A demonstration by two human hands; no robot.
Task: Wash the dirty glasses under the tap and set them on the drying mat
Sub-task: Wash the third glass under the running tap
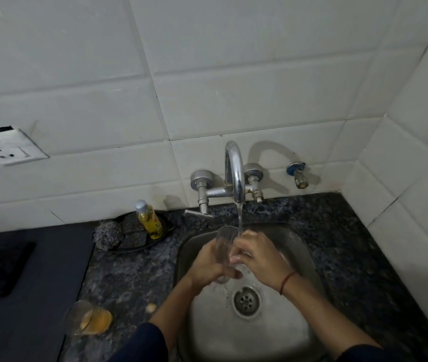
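Observation:
A clear glass (224, 246) stands upright over the steel sink (296, 246), its mouth just left of the running stream from the tap (235, 173). My left hand (210, 267) wraps its lower part from the left. My right hand (257, 257) presses against its right side, fingers curled on the wall, with water running over them. Another glass (87, 318) with orange residue lies on the counter at the lower left, beside the dark drying mat (25, 283).
A black dish (167, 227) left of the tap holds a yellow soap bottle (150, 216), dark scrub pads and a steel scourer (108, 233). The drain (246, 300) sits in the sink's middle. A small tap (299, 176) juts from the wall at the right; a wall socket (12, 150) is far left.

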